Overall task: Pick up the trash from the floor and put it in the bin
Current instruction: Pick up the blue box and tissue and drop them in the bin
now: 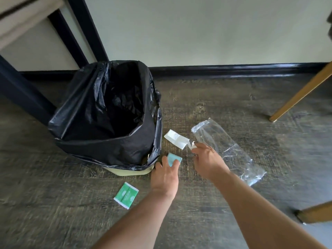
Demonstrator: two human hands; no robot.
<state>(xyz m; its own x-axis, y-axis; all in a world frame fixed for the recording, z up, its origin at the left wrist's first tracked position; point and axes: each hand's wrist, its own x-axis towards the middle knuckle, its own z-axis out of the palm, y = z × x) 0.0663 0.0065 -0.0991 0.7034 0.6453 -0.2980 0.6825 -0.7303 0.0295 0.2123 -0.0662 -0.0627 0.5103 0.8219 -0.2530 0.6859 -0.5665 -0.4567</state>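
The bin (107,112), lined with a black bag, stood open-mouthed against the wall, with the litter scattered just right of and below its base. The left hand (166,174) pinched a small teal packet (173,159) beside the bin's foot, ready to lift. The right hand (206,159) seemed closed on a white paper scrap (177,139), though the fingertips blurred. A clear plastic bag (228,150) lay further right of the bin; a green sachet (126,195) lay below it, untouched.
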